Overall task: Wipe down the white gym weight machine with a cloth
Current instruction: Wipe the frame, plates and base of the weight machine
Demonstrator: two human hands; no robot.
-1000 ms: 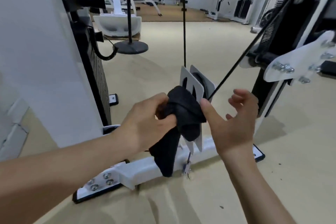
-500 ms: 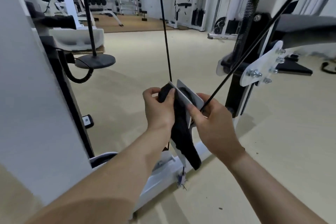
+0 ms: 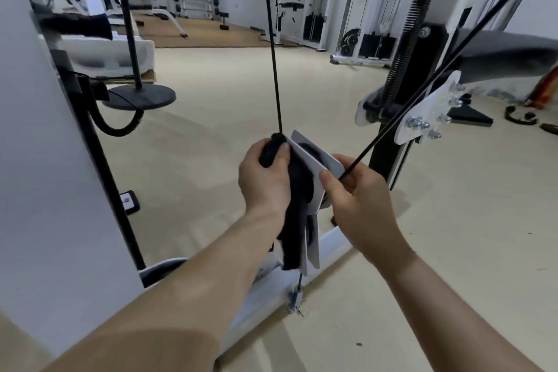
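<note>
Pulley housing (image 3: 312,164) on the white gym weight machine (image 3: 332,246) is being wiped with a black cloth (image 3: 296,220).

The cloth is being gripped in the curled fingers of the left hand (image 3: 264,181) and pressed against the housing's near plate, its loose end hanging below. The housing's other side is being pinched between the thumb and fingers of the right hand (image 3: 359,205), apparently so that the part, hung on a cable (image 3: 273,54), is being steadied against the rubbing.

I see 2 bare arms: left arm (image 3: 181,296) at 7 o'clock, right arm (image 3: 453,311) at 5. Also bare: left hand (image 3: 265,181) & right hand (image 3: 359,202), w/ short thumbnails (image 3: 326,179).
</note>
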